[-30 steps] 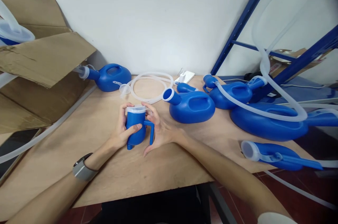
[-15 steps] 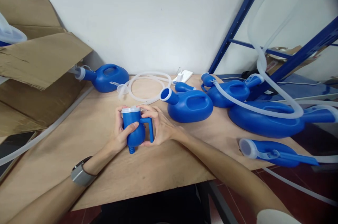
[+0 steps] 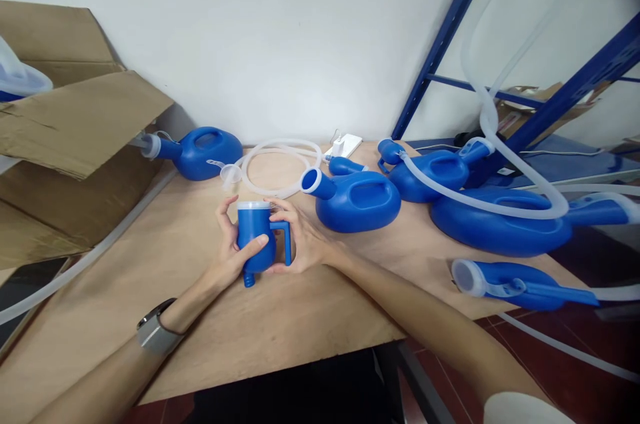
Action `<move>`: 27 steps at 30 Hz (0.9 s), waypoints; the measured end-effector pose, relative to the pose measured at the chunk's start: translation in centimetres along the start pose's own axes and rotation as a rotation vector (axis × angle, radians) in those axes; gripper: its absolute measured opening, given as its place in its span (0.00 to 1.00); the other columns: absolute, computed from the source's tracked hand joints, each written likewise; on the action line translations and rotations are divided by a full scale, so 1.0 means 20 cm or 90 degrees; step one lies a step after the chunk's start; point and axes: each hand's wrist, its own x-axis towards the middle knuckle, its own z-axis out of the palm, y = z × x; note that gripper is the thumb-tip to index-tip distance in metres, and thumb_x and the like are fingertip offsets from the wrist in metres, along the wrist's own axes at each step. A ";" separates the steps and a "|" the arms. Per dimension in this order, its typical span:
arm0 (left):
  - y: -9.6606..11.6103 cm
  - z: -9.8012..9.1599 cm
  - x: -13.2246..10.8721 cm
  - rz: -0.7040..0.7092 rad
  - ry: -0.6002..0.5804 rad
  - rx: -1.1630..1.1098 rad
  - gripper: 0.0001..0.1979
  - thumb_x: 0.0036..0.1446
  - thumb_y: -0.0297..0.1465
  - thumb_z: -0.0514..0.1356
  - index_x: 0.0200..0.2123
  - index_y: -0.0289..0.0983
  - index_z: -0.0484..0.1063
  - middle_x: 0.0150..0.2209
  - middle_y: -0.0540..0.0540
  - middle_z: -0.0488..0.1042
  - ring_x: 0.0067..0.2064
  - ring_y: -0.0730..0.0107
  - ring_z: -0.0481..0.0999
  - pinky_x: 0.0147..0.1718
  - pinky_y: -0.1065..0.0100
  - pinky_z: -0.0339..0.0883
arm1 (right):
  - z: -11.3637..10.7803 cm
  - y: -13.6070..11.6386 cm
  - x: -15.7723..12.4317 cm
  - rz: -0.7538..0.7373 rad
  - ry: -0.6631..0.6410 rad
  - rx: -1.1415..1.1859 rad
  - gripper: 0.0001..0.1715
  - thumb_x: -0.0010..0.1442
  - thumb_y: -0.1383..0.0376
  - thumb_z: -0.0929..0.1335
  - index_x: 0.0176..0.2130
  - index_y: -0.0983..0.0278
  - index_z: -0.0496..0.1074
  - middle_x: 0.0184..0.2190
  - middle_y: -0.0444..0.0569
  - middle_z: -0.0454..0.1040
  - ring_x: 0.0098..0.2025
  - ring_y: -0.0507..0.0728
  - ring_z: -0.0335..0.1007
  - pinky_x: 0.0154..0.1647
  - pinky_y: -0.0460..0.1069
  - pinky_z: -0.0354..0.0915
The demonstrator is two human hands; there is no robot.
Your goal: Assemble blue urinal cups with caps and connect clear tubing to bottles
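Note:
A blue plastic cup with a side handle, a white ring on its rim and a short ribbed spout below, is held upright over the table's near half. My left hand grips it from the left, thumb across its front and index finger raised off the wall. From the other side, my right hand is closed around the cup near its handle, fingertips by the white rim. Part of the right fingers is hidden behind the cup. Nearest to the hands stands a blue bottle with an open, white-rimmed neck.
A clear funnel-like cap and a coiled tube lie beyond the hands. Another blue bottle stands beside a cardboard box at left. On the right are more blue bottles with tubes, and a blue metal rack.
My left index finger has lifted away from the cup's rim, and the left hand has opened slightly. The cup has shifted a little to the right.

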 end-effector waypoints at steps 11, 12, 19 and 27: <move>0.08 -0.01 -0.01 0.014 0.038 0.197 0.31 0.56 0.42 0.72 0.56 0.45 0.61 0.51 0.46 0.74 0.45 0.61 0.80 0.46 0.57 0.78 | 0.08 0.01 -0.03 0.008 0.019 -0.037 0.61 0.51 0.46 0.82 0.67 0.55 0.48 0.73 0.68 0.53 0.77 0.73 0.52 0.76 0.73 0.50; 0.07 -0.01 0.00 0.012 0.042 0.189 0.31 0.55 0.42 0.72 0.56 0.45 0.61 0.51 0.46 0.74 0.45 0.61 0.80 0.46 0.58 0.79 | 0.08 0.01 -0.03 0.012 0.018 -0.039 0.62 0.51 0.45 0.82 0.68 0.55 0.48 0.73 0.69 0.53 0.77 0.73 0.52 0.76 0.74 0.49; 0.01 -0.01 0.02 -0.054 0.034 0.056 0.45 0.53 0.40 0.75 0.65 0.48 0.51 0.53 0.44 0.75 0.42 0.59 0.84 0.40 0.57 0.83 | 0.08 0.00 -0.02 0.019 0.038 0.076 0.68 0.51 0.50 0.83 0.73 0.54 0.44 0.76 0.66 0.49 0.79 0.72 0.47 0.75 0.70 0.56; 0.03 -0.03 0.05 -0.069 0.115 -0.021 0.45 0.53 0.40 0.75 0.64 0.51 0.51 0.54 0.41 0.75 0.40 0.55 0.86 0.35 0.55 0.85 | 0.10 0.03 -0.02 0.246 0.109 0.234 0.83 0.40 0.49 0.87 0.76 0.53 0.41 0.71 0.64 0.61 0.71 0.70 0.65 0.71 0.68 0.65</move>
